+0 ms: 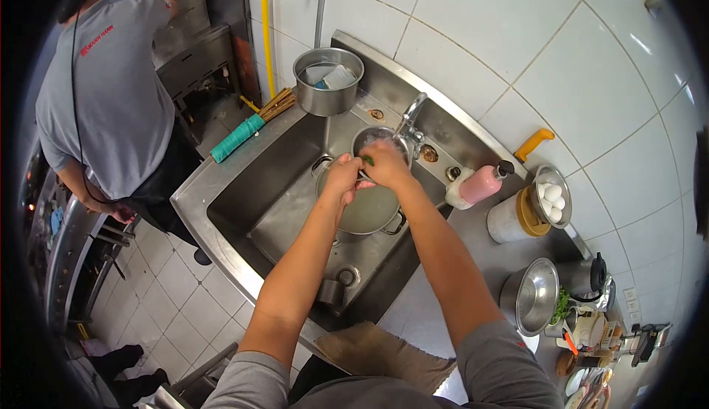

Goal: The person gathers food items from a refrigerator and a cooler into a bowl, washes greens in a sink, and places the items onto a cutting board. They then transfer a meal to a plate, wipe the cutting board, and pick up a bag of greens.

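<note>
Both my hands are over the sink (269, 220), close together at a small round metal pan (360, 137) under the faucet (410, 113). Water runs from the spout into the pan. My left hand (344, 180) is closed at the pan's near side, fingers curled at its rim. My right hand (385, 164) reaches over the rim into the pan, its fingers bent around a small green piece (367, 160); I cannot tell what it is. Below them sits a larger two-handled pot (368, 213) with cloudy water. A metal cup (331, 291) lies near the drain.
A deep pot (325, 99) and a twig brush with a green-wrapped handle (236, 139) rest on the sink's far left edge. At the right stand a pink soap bottle (480, 185), a bowl of eggs (552, 198) and a metal bowl (535, 298). A person (111, 99) stands at the left.
</note>
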The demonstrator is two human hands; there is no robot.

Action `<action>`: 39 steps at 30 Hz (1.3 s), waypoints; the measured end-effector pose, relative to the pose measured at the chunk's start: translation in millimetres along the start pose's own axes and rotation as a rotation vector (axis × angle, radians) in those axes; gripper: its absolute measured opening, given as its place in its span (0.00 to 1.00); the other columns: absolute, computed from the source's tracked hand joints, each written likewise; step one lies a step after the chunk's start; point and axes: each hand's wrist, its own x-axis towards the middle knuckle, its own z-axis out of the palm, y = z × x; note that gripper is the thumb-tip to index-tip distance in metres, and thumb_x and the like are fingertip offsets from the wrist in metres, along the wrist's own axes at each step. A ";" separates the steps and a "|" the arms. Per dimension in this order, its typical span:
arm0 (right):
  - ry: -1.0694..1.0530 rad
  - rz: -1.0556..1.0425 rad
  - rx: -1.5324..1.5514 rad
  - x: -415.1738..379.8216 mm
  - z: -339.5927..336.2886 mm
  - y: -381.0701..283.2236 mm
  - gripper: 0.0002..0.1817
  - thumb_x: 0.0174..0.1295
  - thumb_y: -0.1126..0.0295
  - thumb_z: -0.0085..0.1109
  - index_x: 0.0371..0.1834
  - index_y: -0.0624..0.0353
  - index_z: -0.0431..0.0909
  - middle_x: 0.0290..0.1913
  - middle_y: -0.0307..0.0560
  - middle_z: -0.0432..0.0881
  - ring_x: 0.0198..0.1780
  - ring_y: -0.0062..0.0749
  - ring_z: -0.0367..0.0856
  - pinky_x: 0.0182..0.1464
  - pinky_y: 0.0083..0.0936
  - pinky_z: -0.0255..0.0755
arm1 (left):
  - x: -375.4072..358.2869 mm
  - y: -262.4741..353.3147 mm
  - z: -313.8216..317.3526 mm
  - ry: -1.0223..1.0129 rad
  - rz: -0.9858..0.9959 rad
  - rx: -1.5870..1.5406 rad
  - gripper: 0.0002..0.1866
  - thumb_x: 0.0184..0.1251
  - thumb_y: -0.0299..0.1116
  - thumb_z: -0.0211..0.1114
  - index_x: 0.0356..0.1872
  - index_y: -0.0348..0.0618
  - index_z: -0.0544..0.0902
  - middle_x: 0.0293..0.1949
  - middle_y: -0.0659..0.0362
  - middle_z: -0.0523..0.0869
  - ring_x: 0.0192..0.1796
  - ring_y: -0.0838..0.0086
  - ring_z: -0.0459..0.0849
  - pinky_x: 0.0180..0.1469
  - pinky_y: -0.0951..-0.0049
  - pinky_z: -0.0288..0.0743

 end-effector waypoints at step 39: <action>0.197 0.783 1.019 -51.3 47.4 -5.7 0.16 0.63 0.62 0.54 0.50 0.59 0.77 0.43 0.45 0.84 0.45 0.34 0.82 0.46 0.29 0.75 | -6.3 -9.2 22.5 -0.088 0.429 0.947 0.02 0.58 0.25 0.56 0.31 0.42 0.76 0.39 0.51 0.81 0.42 0.60 0.83 0.30 0.62 0.84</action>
